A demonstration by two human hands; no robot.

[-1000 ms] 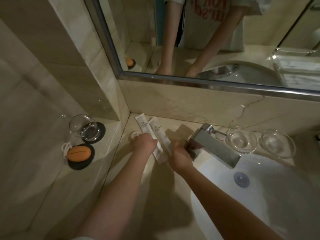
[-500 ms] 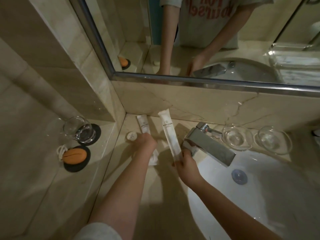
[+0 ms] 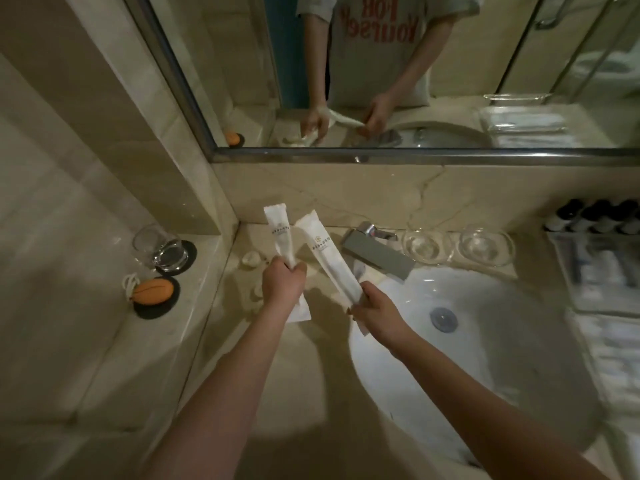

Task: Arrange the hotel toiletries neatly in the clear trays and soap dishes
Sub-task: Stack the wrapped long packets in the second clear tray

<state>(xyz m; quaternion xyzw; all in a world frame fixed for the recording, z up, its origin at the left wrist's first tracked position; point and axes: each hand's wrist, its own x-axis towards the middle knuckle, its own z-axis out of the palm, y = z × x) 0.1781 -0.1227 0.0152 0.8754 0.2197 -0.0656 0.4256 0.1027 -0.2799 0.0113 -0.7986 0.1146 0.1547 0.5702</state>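
I hold two long white toiletry packets above the counter, left of the sink. My left hand [image 3: 282,282] grips the left packet [image 3: 280,233] around its middle, upright. My right hand [image 3: 375,311] pinches the lower end of the right packet [image 3: 327,254], which leans to the upper left. Two small round white items [image 3: 250,260] lie on the counter behind my left hand. Two clear glass soap dishes [image 3: 424,245] [image 3: 486,247] sit behind the sink, right of the tap. A clear tray [image 3: 595,271] with packets in it stands at the far right.
A chrome tap [image 3: 377,251] juts over the white sink [image 3: 485,341]. Dark-capped small bottles [image 3: 595,220] line the back right. On the left ledge stand a glass tumbler [image 3: 157,245] and an orange oval object [image 3: 153,291] on black coasters. A mirror runs along the wall.
Both packets have come up off the counter. My right hand lifted its packet first, then my left hand raised the other. The view shifted right, showing the tray and bottles.
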